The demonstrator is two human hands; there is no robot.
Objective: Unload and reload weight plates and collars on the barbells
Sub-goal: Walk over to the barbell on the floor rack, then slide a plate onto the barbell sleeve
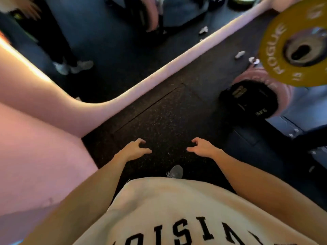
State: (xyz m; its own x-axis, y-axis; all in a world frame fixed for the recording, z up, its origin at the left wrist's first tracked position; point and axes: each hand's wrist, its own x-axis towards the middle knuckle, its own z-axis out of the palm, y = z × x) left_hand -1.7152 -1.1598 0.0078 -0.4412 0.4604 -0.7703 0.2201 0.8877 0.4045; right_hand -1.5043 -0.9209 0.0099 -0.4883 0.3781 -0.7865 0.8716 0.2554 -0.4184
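At nine o'clock a broad pink padded surface (35, 138) fills the left side, its rounded edge running as a long pale rail toward one o'clock. Beyond that rail, near eleven o'clock, a pair of pale sneakers (73, 67) stands on the dark floor, too blurred to say more. Low in the centre, the left hand (135, 149) hangs over the speckled black rubber floor (159, 117) with its fingers loosely curled and the thumb pointing inward, holding nothing. Just below, at six o'clock, the toe of a grey shoe (176, 171) peeks out over the hem of a cream shirt (177, 209) printed with black block letters, of which only "OISIA" reads upside down. The right hand (202, 147) mirrors the other, apart from it, fingers relaxed and half curled, thumb inward, grasping nothing. Toward three o'clock a black weight plate (251, 99) stands upright on edge, with gold lettering too smeared to read and a small pale weight mark near its lower rim. It sits just in front of a pale pink plate (283, 96); whether they touch I cannot tell. At two o'clock the yellow weight plate (290, 50) looms largest, its face turned to the camera, a metal hub and dark centre hole in the middle, "ROGUE" in white raised letters along its left arc and "15" beneath.
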